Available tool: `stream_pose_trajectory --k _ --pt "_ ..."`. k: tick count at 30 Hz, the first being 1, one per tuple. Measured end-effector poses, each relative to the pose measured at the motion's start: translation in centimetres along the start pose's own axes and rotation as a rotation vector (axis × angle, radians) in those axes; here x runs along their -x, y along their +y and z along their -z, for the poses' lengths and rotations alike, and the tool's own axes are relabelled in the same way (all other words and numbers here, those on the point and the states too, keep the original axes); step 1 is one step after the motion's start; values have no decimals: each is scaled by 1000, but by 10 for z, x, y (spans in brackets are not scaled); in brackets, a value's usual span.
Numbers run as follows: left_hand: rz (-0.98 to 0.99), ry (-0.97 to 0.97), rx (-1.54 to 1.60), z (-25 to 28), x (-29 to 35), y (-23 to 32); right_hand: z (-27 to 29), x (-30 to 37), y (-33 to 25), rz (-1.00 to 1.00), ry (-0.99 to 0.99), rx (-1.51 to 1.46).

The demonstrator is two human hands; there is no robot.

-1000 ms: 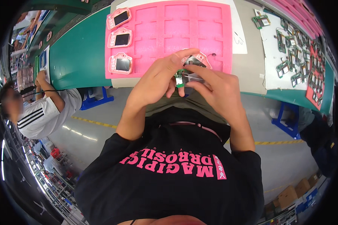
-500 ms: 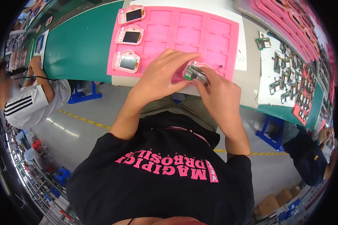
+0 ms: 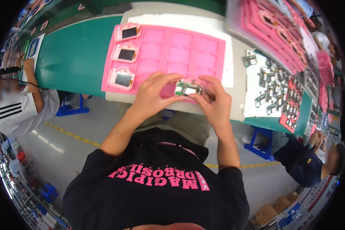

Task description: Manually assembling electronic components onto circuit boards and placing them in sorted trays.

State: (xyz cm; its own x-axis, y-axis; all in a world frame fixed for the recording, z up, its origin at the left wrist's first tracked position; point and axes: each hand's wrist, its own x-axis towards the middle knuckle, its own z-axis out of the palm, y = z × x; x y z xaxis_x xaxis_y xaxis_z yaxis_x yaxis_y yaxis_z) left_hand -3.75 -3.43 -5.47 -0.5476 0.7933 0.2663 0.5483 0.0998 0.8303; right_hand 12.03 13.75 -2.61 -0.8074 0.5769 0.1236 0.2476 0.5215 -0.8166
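Between my hands, over the table's near edge, is a small pinkish clear casing (image 3: 178, 89) with a green circuit board (image 3: 188, 88) in it. My left hand (image 3: 154, 94) grips its left side, thumb below and fingers above. At its right side my right hand (image 3: 217, 102) has its fingers bent round the casing's edge. A thin dark piece shows by the right fingers; its kind is not clear. On the pink foam tray (image 3: 180, 50) beyond, three casings with dark screens stand in the left column: an upper one (image 3: 127, 32), a middle one (image 3: 124, 53) and a lower one (image 3: 121, 78).
Right of the tray, many circuit boards (image 3: 272, 82) lie on a white sheet (image 3: 253, 103). Stacked pink trays (image 3: 272, 34) rise at the far right. A co-worker in a white shirt (image 3: 23, 111) sits at left, another in dark clothes (image 3: 301, 163) at right.
My right fingers have shifted from over the board to the casing's right edge, baring more of the board. The whole view has moved, so tray and table appear further left and lower.
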Motion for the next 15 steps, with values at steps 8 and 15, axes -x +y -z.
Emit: stream_pose_trajectory --k 8,15 --pt "-4 88 -41 66 -104 51 77 17 58 -261 337 160" --pt "17 123 -233 42 -299 -87 107 -47 76 -355 292 473"
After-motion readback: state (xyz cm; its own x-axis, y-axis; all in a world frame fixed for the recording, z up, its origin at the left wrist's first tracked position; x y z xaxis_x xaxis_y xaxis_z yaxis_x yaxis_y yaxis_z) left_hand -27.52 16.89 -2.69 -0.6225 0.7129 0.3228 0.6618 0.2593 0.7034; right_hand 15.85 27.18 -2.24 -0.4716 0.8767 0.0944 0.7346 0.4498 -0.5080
